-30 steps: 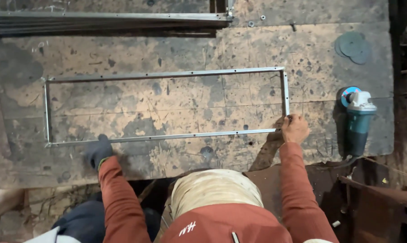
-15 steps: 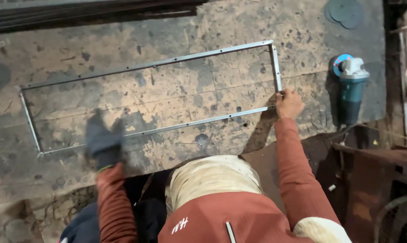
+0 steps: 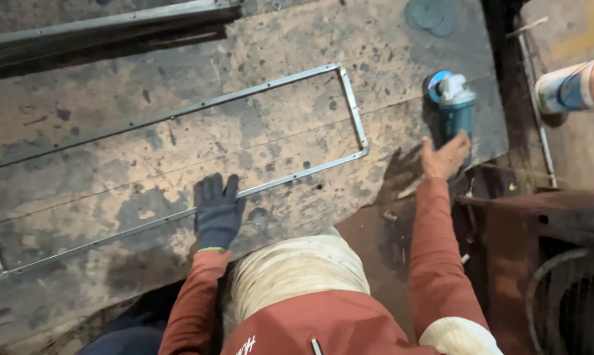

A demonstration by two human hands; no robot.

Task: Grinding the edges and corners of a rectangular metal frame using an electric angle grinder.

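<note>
A thin rectangular metal frame (image 3: 290, 77) lies flat on a worn, stained workbench (image 3: 113, 164). My left hand (image 3: 217, 212), in a dark glove, rests flat with fingers spread on the frame's near rail. My bare right hand (image 3: 445, 156) is at the handle end of a teal angle grinder (image 3: 453, 108) lying at the bench's right edge; its fingers touch the tool, and no closed grip shows. My red sleeves and cream apron fill the bottom of the view.
A long steel bar (image 3: 106, 29) lies along the bench's far edge. Grey discs (image 3: 432, 14) sit at the far right corner. A rusty metal stand (image 3: 547, 217) and a white-and-blue cylinder (image 3: 573, 85) are to the right, past the bench edge.
My right hand left the frame's right corner and went right to the grinder. My left hand shifted right along the near rail. The view swung right.
</note>
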